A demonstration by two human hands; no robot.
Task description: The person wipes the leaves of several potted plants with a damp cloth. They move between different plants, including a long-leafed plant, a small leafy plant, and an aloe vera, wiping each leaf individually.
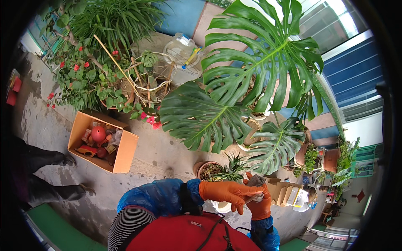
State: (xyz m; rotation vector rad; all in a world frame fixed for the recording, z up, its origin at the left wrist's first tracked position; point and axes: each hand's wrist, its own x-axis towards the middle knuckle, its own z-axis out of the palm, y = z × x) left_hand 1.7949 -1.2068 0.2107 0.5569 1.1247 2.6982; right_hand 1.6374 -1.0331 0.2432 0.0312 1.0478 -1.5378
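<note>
Both my hands wear orange rubber gloves, with blue plastic sleeve covers above the wrists. A crumpled grey rag point(258, 181) is gripped in my right hand point(260, 205), and one end of it sticks up past the fingers. My left hand point(224, 192) reaches across from the left, its forefinger lying over the rag and the other fingers bent downward. Whether the left fingers also pinch the rag is hard to see. Just beyond the hands stand a spiky-leaved plant point(234, 168) and a brown pot point(201, 168). Below the left hand, a white container point(221, 206) is partly hidden.
Large monstera leaves point(216, 117) spread ahead of me. An open cardboard box point(125, 152) with red items stands at left, near another person's legs point(53, 191). Flowering plants point(94, 75) and a clear plastic jug point(185, 69) are farther off. Cardboard cartons point(279, 191) stand at right.
</note>
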